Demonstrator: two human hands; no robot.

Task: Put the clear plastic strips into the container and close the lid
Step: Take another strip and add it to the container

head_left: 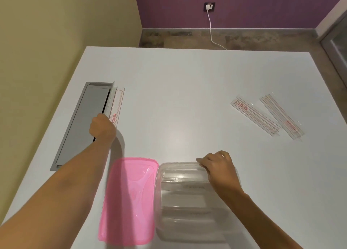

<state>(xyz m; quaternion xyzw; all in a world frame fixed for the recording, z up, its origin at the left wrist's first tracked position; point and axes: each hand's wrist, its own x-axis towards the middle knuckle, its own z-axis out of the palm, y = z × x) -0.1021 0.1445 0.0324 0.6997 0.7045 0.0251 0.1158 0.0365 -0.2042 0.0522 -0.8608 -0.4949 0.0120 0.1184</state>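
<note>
A clear plastic container (180, 209) stands open at the table's near edge, with at least one clear strip lying inside near its far wall. Its pink lid (129, 200) lies flat beside it on the left. My right hand (217, 166) rests on the container's far right rim, fingers curled over it. My left hand (102, 126) reaches out to the left and closes on the near end of clear strips with red print (117, 106) lying beside the grey slot. Two more clear strips (254, 115) (281, 115) lie side by side at the far right of the table.
A grey rectangular cable hatch (82, 121) is set into the white table (178, 91) at the left. Beyond the far edge are the floor, a purple wall and a plugged-in white cable (211, 23). A yellow wall runs along the left.
</note>
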